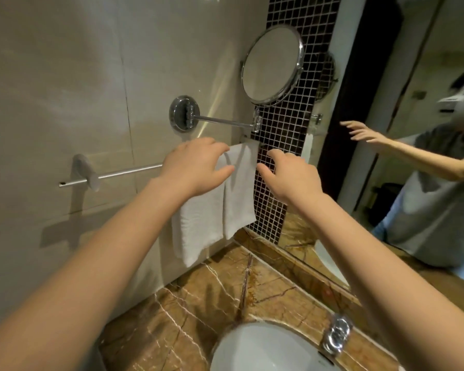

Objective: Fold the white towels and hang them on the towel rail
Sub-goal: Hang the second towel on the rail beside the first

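Observation:
Two folded white towels hang side by side on the chrome towel rail [123, 171] fixed to the beige wall. The left towel [196, 228] hangs lower; the right towel [240, 194] sits against the mosaic strip. My left hand [196, 167] hovers over the top of the towels with fingers loosely spread, covering the rail there; whether it touches the cloth is unclear. My right hand [289, 174] is held just right of the right towel, fingers relaxed and empty.
A round swing-arm mirror [272, 64] juts from the wall above the rail. Below lie a brown marble counter [206, 298], a white basin [265, 349] and a chrome tap [336, 334]. The big wall mirror [413, 76] at right reflects me.

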The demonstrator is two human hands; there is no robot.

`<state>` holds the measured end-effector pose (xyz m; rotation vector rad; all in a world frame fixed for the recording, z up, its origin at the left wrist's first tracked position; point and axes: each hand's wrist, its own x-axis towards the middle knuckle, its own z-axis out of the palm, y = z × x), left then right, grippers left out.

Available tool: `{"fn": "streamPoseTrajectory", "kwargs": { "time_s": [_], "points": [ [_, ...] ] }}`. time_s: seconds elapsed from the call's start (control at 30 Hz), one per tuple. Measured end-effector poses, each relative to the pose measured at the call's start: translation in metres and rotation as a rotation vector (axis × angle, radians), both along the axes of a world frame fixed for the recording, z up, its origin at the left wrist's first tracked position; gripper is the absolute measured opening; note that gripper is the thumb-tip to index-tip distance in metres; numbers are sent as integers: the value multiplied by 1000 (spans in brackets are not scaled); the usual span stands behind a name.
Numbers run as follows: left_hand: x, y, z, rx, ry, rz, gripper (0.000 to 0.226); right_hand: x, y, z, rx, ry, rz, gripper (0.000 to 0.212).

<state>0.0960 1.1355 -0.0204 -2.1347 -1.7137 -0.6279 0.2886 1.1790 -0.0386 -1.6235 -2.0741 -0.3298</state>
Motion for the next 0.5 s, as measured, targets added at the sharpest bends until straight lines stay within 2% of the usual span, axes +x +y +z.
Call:
{"fn": "streamPoseTrajectory", "kwargs": {
  "time_s": [0.23,0.5],
  "points": [
    [36,26,3,57,5,-232,55,37,-29,8,-4,-3,-234,54],
    [102,31,12,49,13,-620,56,91,-86,20,15,5,-638,52]
  ]
}}
